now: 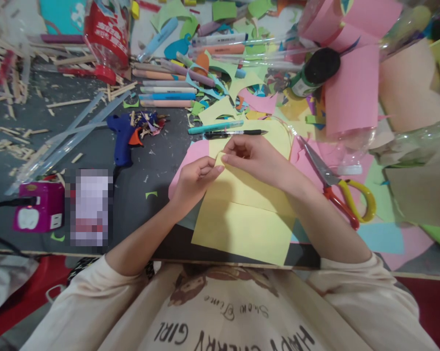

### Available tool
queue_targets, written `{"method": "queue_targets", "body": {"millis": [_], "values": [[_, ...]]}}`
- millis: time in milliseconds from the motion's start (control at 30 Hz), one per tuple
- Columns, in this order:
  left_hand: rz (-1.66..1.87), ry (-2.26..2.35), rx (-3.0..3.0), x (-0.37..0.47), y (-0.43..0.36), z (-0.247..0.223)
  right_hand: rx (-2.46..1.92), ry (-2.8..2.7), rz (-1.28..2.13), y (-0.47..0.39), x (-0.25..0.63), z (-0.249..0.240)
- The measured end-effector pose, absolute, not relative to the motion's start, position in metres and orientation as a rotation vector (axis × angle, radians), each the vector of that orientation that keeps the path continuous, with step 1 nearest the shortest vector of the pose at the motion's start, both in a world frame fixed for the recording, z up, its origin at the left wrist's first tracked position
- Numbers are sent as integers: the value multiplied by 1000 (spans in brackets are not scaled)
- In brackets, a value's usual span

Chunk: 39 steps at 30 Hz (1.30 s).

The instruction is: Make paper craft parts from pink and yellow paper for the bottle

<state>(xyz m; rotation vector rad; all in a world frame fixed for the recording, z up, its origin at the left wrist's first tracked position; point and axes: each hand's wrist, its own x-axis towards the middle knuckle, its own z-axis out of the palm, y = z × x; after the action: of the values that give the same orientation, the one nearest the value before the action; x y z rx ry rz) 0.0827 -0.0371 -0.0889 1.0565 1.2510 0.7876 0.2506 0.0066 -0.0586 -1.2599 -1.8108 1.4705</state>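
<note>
Between my two hands is a small piece of yellow paper (219,157), held up over larger yellow sheets (256,229). My left hand (198,179) pinches its lower left side, thumb against fingers. From the right, my right hand (249,155) grips the same piece with thumb and curled fingers; part of it is hidden behind the fingertips. Just beyond my hands lie a black pen (238,133) and a teal marker (214,127). Pink paper (185,165) shows beneath the yellow sheets. Right of my right forearm rest open scissors (333,183) with red and yellow handles.
A blue glue gun (123,134) lies left, near a purple box (39,207) with a cable and a blurred-out rectangle (90,207). Several markers (168,96), paper scraps, wooden sticks, a red-labelled bottle (108,36) and a black-capped bottle (315,73) crowd the far side.
</note>
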Motion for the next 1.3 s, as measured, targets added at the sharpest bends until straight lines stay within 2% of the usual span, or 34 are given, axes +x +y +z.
{"method": "queue_targets", "body": {"millis": [1300], "values": [[793,1235,1057,85,-34,-90,-1285,-1826,1389,5,246,-61]]}}
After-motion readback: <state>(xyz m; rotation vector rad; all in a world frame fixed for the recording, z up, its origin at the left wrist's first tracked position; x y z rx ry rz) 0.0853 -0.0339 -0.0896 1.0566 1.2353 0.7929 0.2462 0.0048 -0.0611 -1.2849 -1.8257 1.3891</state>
